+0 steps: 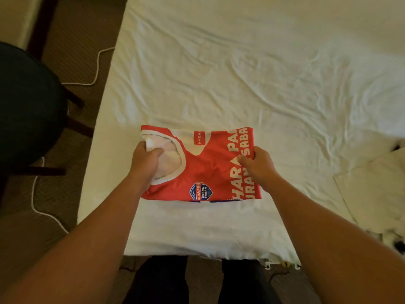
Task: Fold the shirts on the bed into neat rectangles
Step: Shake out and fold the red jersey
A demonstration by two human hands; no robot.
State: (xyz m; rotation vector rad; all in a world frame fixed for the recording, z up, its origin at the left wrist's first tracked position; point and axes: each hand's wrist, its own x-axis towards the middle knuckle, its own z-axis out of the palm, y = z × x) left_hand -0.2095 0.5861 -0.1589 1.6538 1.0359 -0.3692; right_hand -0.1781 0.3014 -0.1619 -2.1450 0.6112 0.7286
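The red printed jersey shirt (208, 165), already a rectangle, lies on the white-sheeted bed (241, 73) under both hands. Left hand (145, 162) grips the white collar; right hand (259, 164) pinches the opposite folded edge. Thin, slippery-looking fabric; best gripped at edges.

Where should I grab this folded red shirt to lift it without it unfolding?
Take the red shirt by its two short ends, collar side and lettered side, coming from left and right. It lies flat as a rectangle, so even grips keep the layers together.
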